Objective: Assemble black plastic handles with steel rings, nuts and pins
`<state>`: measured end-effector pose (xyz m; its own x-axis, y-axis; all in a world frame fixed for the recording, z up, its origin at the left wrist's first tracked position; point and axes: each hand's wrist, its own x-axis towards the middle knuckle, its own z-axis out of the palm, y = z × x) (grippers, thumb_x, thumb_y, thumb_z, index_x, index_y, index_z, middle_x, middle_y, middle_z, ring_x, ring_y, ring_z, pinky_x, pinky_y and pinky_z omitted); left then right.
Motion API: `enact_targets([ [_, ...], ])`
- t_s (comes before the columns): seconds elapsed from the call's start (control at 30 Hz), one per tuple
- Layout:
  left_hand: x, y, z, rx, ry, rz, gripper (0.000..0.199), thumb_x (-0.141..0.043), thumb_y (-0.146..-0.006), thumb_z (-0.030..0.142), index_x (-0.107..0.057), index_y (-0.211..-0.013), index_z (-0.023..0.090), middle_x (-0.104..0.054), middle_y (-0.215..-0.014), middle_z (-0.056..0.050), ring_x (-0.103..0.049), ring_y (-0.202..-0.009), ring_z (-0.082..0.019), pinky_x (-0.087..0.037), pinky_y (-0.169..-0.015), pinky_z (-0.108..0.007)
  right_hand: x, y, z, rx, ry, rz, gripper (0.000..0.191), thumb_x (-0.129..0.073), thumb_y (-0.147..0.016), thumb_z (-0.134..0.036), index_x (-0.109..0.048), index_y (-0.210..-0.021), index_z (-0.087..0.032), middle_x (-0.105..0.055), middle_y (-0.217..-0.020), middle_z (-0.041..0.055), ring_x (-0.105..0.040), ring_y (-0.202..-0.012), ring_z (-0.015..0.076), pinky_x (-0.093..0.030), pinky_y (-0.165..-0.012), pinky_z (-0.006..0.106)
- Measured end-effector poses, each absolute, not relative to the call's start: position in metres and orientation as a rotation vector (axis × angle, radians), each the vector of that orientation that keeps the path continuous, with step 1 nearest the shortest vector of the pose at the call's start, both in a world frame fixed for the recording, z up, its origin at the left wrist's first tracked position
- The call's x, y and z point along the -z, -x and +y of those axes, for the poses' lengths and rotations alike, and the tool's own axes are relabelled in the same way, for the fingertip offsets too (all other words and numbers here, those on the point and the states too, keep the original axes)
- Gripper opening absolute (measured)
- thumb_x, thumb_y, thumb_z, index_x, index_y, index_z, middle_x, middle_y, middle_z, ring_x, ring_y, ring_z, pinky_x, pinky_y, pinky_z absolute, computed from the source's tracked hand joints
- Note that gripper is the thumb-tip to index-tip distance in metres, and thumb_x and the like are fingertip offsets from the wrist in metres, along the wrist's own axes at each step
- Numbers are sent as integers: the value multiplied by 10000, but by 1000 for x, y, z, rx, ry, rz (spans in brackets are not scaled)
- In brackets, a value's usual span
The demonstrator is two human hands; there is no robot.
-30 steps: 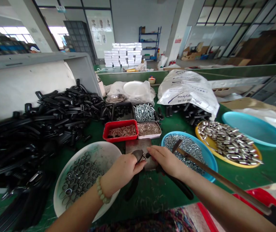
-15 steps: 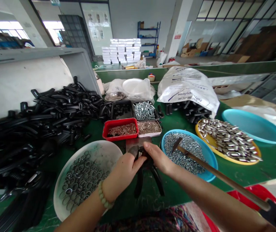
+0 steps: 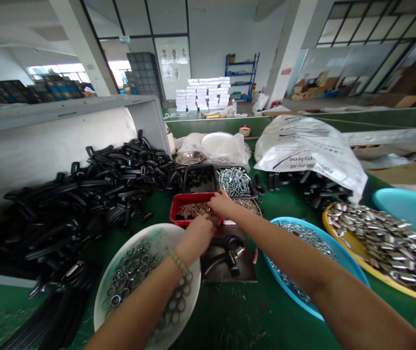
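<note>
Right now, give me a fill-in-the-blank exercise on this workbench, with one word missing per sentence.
The right hand reaches over the end of a tray with ____ walls. The left hand has a ____ bracelet at its wrist. Under the left forearm lies a white bowl full of metal ____. A plate with a ____ rim holds shiny metal tubes.

Missing words: red; beaded; rings; yellow.
</note>
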<state>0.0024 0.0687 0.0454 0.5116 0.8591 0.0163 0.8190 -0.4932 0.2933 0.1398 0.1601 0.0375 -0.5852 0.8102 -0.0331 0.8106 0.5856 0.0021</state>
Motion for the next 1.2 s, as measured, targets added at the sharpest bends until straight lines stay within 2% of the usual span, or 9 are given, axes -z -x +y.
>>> enact_targets([
  [0.13, -49, 17, 148, -186, -2450, 1574, 202, -476, -837, 121, -654, -932, 109, -638, -1029, -174, -599, -979, -248, -432, -889, -345, -47, -150, 156, 57, -1497, 2844, 174, -504, -801, -110, -658, -882, -128, -681, -924, 135, -542, -989, 256, -266, -970, 438],
  [0.27, -34, 13, 170, -158, -2434, 1563, 183, -523, -806, 124, -664, -920, 142, -669, -994, -139, -623, -950, -231, -442, -874, -318, -55, -177, 128, 207, -1644, 2937, 251, -425, -867, -145, -597, -1050, -151, -656, -1022, 96, -582, -930, 176, -415, -848, 301],
  [0.4, -25, 14, 168, -228, -2411, 1558, 180, -507, -824, 152, -662, -915, 146, -685, -920, -122, -638, -907, -228, -447, -868, -325, -45, -217, 72, 903, -1920, 3078, 218, -427, -895, -229, -601, -1024, -212, -657, -976, 41, -616, -914, 159, -487, -792, 280],
  [0.5, -22, 16, 170, -336, -2379, 1558, 181, -497, -832, 151, -647, -934, 148, -681, -924, -110, -642, -885, -219, -456, -859, -318, -33, -235, 35, 1520, -2118, 2727, 197, -443, -888, -324, -597, -942, -213, -646, -867, 12, -644, -663, 146, -510, -526, 248],
  [0.57, -21, 16, 171, -431, -2351, 1564, 182, -498, -839, 151, -623, -971, 147, -669, -959, -99, -636, -893, -199, -456, -867, -296, -25, -238, 22, 1690, -2168, 2568, 213, -455, -878, -355, -600, -900, -200, -633, -859, 6, -609, -519, 114, -488, -453, 237],
  [0.7, -27, 11, 166, -634, -2296, 1591, 223, -468, -869, 158, -560, -1069, 125, -642, -995, -108, -619, -942, -183, -448, -898, -285, -12, -233, 19, 1560, -2261, 2572, 221, -511, -847, -366, -618, -817, -174, -613, -836, 17, -571, -488, 93, -470, -450, 220],
  [0.87, -40, 0, 123, -883, -2003, 1353, 242, -518, -842, 168, -551, -1082, 154, -668, -888, -59, -653, -824, -170, -493, -838, -302, 1, -227, 21, 1273, -2309, 2688, 199, -507, -855, -339, -628, -805, -189, -619, -760, 21, -577, -585, 128, -458, -504, 225],
  [1.03, -31, -11, 61, -802, -1830, 1073, 246, -467, -876, 210, -568, -1099, 187, -704, -907, -24, -652, -907, -159, -479, -895, -312, 6, -226, 17, 781, -2300, 2819, 199, -486, -872, -307, -633, -815, -186, -644, -803, 51, -602, -778, 189, -461, -711, 303],
  [1.2, -18, -19, 45, -748, -1833, 1074, 292, -476, -831, 119, -574, -1095, 194, -688, -962, -28, -634, -943, -153, -469, -914, -320, 3, -227, 16, 814, -2298, 2712, 221, -452, -893, -320, -615, -829, -184, -638, -780, 35, -607, -694, 166, -451, -656, 278],
])
